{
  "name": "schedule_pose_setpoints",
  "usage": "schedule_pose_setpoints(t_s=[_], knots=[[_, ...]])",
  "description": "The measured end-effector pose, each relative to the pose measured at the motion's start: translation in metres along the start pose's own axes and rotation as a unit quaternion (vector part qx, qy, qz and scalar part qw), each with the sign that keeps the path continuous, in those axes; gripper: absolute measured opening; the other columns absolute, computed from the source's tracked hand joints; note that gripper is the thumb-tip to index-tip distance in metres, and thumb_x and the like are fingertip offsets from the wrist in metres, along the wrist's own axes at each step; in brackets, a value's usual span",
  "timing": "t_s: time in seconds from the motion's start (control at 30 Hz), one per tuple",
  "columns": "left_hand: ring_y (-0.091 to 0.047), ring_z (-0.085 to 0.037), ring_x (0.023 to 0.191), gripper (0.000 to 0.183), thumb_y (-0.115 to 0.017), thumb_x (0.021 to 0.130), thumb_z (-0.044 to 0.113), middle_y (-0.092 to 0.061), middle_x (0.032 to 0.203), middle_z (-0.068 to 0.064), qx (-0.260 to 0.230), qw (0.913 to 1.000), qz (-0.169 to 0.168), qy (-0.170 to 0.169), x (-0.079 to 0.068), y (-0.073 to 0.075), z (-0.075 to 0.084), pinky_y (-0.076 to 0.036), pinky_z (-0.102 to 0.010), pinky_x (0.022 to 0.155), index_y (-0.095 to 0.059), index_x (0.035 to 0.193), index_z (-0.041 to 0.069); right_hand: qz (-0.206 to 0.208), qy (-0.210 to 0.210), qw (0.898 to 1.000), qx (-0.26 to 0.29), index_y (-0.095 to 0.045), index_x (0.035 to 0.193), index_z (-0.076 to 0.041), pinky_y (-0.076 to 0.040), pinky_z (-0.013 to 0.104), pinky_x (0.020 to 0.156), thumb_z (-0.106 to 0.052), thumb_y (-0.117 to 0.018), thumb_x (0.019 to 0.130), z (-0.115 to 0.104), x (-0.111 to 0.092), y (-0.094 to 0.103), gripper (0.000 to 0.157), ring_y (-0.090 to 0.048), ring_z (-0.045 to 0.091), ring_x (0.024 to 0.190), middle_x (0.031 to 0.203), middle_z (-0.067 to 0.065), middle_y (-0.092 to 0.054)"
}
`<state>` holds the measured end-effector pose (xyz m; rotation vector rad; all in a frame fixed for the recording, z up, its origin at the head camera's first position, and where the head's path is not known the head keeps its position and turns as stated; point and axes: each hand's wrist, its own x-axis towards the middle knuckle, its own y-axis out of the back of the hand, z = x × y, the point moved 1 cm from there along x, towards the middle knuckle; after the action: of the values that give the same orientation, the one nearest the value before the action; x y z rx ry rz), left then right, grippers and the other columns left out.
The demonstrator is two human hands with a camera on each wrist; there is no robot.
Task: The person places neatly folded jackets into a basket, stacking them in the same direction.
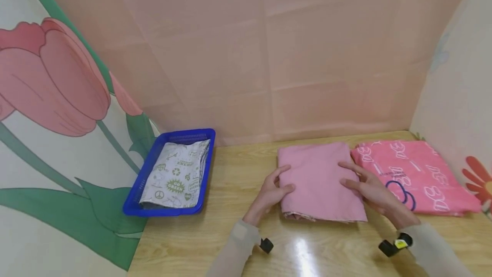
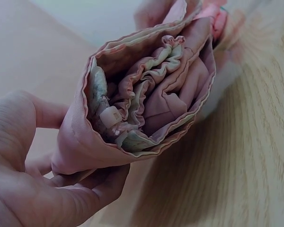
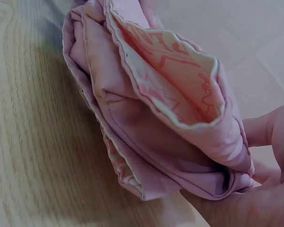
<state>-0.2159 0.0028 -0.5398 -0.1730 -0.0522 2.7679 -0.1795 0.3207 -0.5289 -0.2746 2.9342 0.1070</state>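
Note:
A folded pink cloth point(image 1: 320, 183) is held between both hands above the wooden table. My left hand point(image 1: 270, 190) grips its left edge and my right hand point(image 1: 370, 187) grips its right edge, both with thumbs on top. In the left wrist view, fingers point(image 2: 111, 184) curl beneath the bundle, whose layered end shows gathered edges and a small pale plastic piece point(image 2: 110, 116). The right wrist view shows a pale printed lining point(image 3: 189, 85) inside the fold. Parts of the fingers under the cloth are hidden in the head view.
On the left stands a blue plastic basket point(image 1: 127, 208) with a folded white cloth point(image 1: 173, 178) printed in green. A brighter pink patterned cloth point(image 1: 426, 178) lies folded at the right, with dark blue loops point(image 1: 401, 192) on it. Walls border the wooden table point(image 1: 238, 183) behind and at both sides.

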Motion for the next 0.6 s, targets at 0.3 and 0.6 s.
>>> schedule_pose_setpoints(t_s=[0.3, 0.6], knots=[[-0.054, -0.037, 0.143, 0.067, -0.075, 0.094, 0.002, -0.046, 0.164, -0.017, 0.011, 0.9998, -0.001, -0.014, -0.01, 0.014, 0.01, -0.055, -0.048, 0.109, -0.057, 0.154, 0.024, -0.01, 0.023, 1.0, -0.01, -0.035, 0.167, -0.017, -0.059, 0.027, 0.072, -0.021, -0.067, 0.107, -0.009, 0.0, -0.013, 0.069, -0.061, 0.009, 0.093, 0.17, 0.025, -0.009], [-0.056, -0.035, 0.139, 0.066, -0.075, 0.095, 0.003, -0.048, 0.161, -0.017, 0.012, 0.9998, 0.007, -0.017, -0.017, 0.028, 0.017, -0.056, -0.049, 0.108, -0.058, 0.154, 0.027, -0.032, 0.047, 0.998, -0.007, -0.038, 0.165, -0.014, -0.06, 0.029, 0.075, -0.019, -0.065, 0.108, -0.016, 0.004, -0.028, 0.063, -0.061, 0.01, 0.097, 0.166, 0.023, -0.016]])
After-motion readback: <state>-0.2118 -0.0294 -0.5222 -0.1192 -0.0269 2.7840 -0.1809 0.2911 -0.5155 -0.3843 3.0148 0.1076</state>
